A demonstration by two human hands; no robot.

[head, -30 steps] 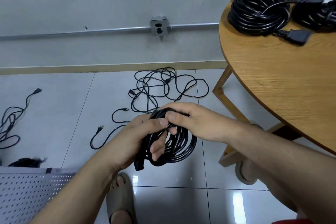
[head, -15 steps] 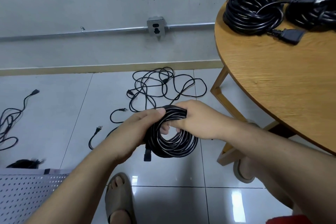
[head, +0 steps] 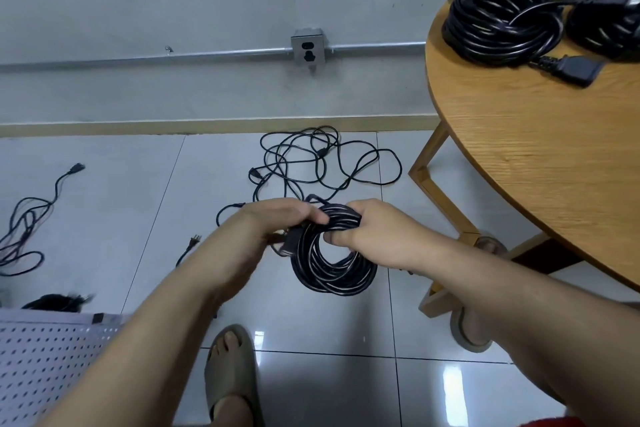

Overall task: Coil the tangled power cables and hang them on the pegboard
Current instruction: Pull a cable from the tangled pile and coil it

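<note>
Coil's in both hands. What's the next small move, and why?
Probably wrap the plug end around the coil to bind it. Both the left hand and right hand grip the coil's top, the plug end hangs loose by the left hand, and no tie shows on the loops.

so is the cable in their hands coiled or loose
Coiled: the cable hangs as a round bundle of stacked loops, gripped at its top by the left hand and right hand. Tied or not: cannot tell.

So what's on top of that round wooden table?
Coiled black power cables sit on the table, one connector lying on the wood. The frame cuts off the pile, so their count is unclear.
</note>
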